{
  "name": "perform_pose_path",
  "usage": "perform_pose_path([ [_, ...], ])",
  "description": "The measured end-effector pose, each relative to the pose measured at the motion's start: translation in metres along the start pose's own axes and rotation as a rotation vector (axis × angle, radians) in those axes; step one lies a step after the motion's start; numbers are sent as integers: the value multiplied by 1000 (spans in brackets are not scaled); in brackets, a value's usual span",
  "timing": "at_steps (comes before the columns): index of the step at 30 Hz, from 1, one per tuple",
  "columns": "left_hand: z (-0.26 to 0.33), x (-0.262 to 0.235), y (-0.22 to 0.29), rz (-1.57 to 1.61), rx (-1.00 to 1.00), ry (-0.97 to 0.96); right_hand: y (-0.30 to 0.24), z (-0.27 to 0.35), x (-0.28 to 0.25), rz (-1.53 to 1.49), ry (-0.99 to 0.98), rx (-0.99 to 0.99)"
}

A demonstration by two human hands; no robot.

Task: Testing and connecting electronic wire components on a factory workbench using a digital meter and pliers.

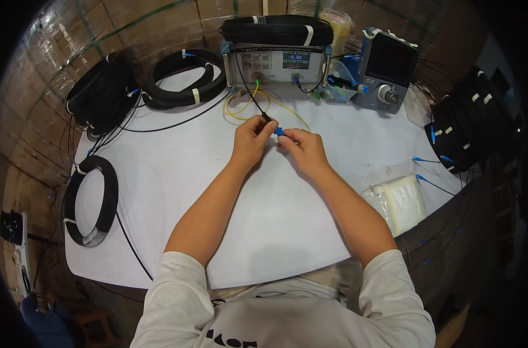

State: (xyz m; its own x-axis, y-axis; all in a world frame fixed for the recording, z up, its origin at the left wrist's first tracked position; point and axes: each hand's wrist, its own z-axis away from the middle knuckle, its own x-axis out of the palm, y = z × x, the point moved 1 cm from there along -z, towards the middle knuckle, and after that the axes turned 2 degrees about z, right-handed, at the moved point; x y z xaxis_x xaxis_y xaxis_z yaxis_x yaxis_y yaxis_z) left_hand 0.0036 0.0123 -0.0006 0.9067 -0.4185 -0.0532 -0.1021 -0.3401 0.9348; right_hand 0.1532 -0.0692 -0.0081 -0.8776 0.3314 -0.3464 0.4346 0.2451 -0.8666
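Both hands meet over the middle of the white surface (pixel 264 232), just in front of the grey meter box (pixel 274 65).

Left hand (pixel 250 141): fingers pinched closed on the end of a thin black cable (pixel 246 87). That cable runs from the grip back toward the front of the meter box.

Right hand (pixel 303 148): fingertips closed on a small blue connector (pixel 279 131). The connector sits between the two hands, touching or almost touching the black cable end; the joint is too small to tell whether it is mated.

A loop of yellow cable (pixel 243 110) lies on the surface between the hands and the meter box. A coil of black cable (pixel 275 30) rests on top of the meter box. A blue-grey instrument (pixel 386 72) stands to the right of the meter box. Left of it lies a black coil (pixel 185 78); another black coil (pixel 91 200) sits well left of it, near the surface edge. A clear bag of white material (pixel 398 203) lies far right of it, toward the near edge.
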Motion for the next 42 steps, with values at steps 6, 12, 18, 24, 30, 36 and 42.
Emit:
perform_pose_path([
  [6,0,2,-1,53,4,16,-2,0,-1,-25,-16,14],
  [12,2,-2,5,263,-127,-64,-12,3,1,-147,-2,81],
  [18,-3,-7,1,330,-127,-123,-11,1,-1,-8,20,32],
  [24,-5,-6,-5,251,-81,-54,-4,2,1,-47,-18,62],
  [30,-3,-5,1,193,-126,-3,-13,3,-1,186,-43,-79],
  [36,-4,-7,-1,200,-140,-11,-17,5,0,207,-52,-112],
  [42,-3,-7,2,253,-154,-31,-14,4,-1,192,-57,-71],
])
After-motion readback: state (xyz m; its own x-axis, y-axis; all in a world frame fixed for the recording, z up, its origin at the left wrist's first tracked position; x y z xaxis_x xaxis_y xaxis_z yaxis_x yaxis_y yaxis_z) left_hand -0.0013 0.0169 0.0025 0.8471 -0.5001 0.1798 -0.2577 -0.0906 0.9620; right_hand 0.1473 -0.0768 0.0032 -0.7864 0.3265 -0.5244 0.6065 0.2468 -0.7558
